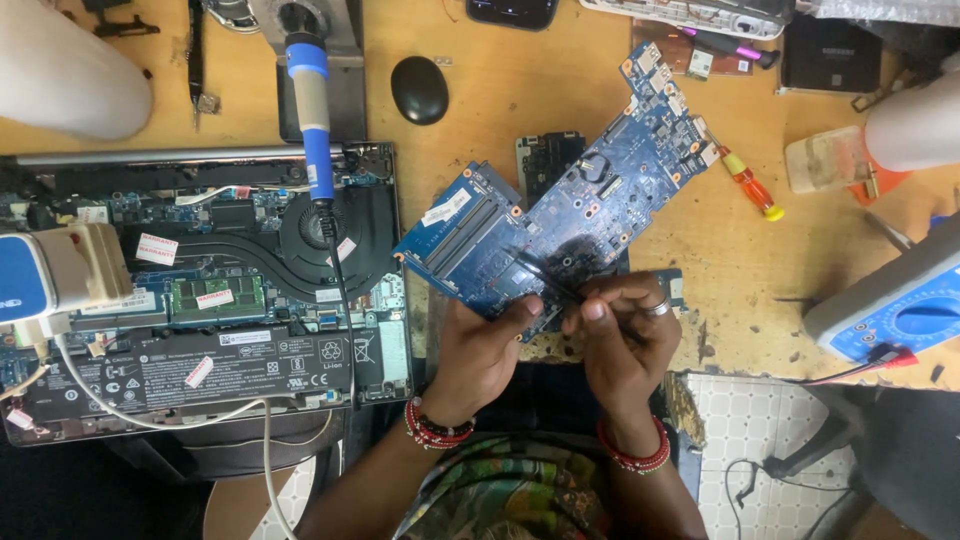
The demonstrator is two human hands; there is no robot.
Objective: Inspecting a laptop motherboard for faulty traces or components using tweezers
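Left hand (478,350) clamped on blue board (570,210) edge, held above desk (740,250). Right hand (622,335) pinching tweezers (545,278), tip on board centre. Open laptop (200,290) at 9 o'clock. Step: probing component; needs steady tip.

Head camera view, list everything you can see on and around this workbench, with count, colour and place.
Circuit board: one, blue, centre, held up
Tweezers: one, dark, on the board
Opened laptop: one, black inside, left
Soldering iron: one, blue handle, above the laptop fan
Computer mouse: one, black, top centre
Screwdriver: one, red and yellow, right of the board
Multimeter: one, blue and grey, right edge
Workbench: one, worn wood
Left hand: grips the board's lower edge
Right hand: holds the tweezers, ring on
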